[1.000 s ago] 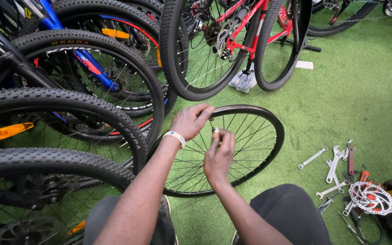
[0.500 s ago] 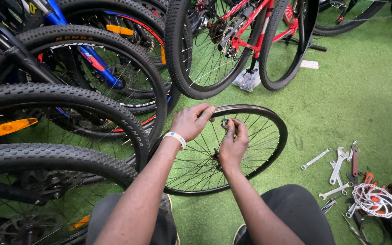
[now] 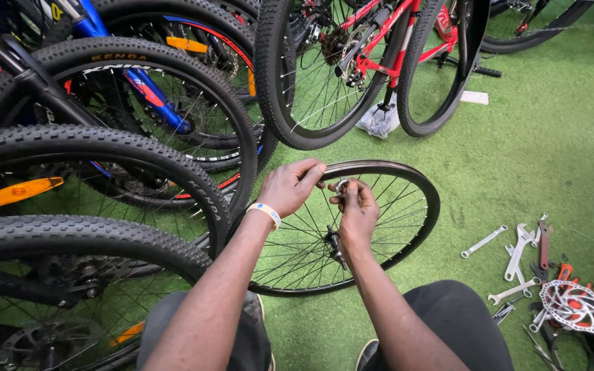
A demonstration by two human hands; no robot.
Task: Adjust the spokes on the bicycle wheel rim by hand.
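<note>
A bare black bicycle rim (image 3: 426,206) with silver spokes stands tilted on the green floor in front of me. My left hand (image 3: 289,187), with a pale band on its wrist, grips the top of the rim. My right hand (image 3: 356,210) is just to the right of it, fingers pinched on a small metal part (image 3: 342,185) at the rim's upper edge. The wheel's hub (image 3: 333,242) shows below my right wrist.
Several bicycles with knobby black tyres (image 3: 104,148) crowd the left side; a red bicycle (image 3: 393,41) stands behind the rim. Spanners (image 3: 517,251) and a brake disc (image 3: 575,306) lie on the green carpet at the right. My knees are at the bottom.
My right hand has risen from the spokes up to the rim's top edge beside my left hand. The view has shifted slightly; the left hand keeps its hold.
</note>
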